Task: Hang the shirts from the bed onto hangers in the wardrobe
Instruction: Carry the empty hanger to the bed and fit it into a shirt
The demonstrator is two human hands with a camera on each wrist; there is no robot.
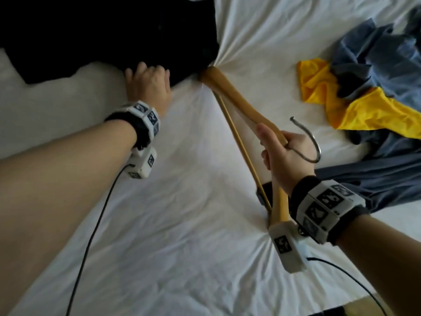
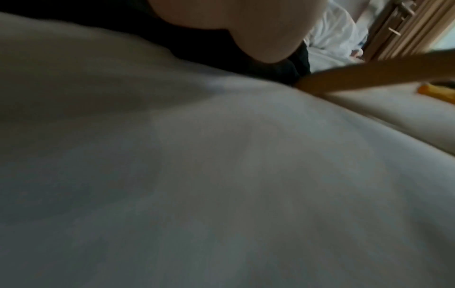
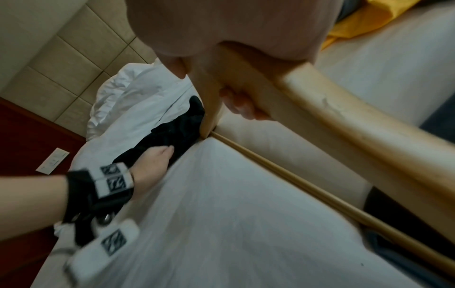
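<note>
A black shirt (image 1: 91, 37) lies spread on the white bed sheet (image 1: 182, 213) at the upper left. My left hand (image 1: 148, 83) curls its fingers over the shirt's near hem and grips it. The right wrist view shows that hand (image 3: 152, 165) on the black shirt (image 3: 172, 132). My right hand (image 1: 284, 153) grips a wooden hanger (image 1: 239, 101) at its middle, just under the metal hook (image 1: 314, 144). The hanger's far tip presses into the sheet right beside the shirt's edge. In the left wrist view the hanger (image 2: 369, 74) ends next to the black shirt (image 2: 221, 58).
A yellow garment (image 1: 319, 87) and a blue garment (image 1: 376, 60) lie crumpled at the right of the bed. A dark grey-blue garment (image 1: 376, 185) lies beside my right wrist. A rumpled white duvet (image 3: 128, 93) and a padded headboard (image 3: 61, 48) are beyond the black shirt.
</note>
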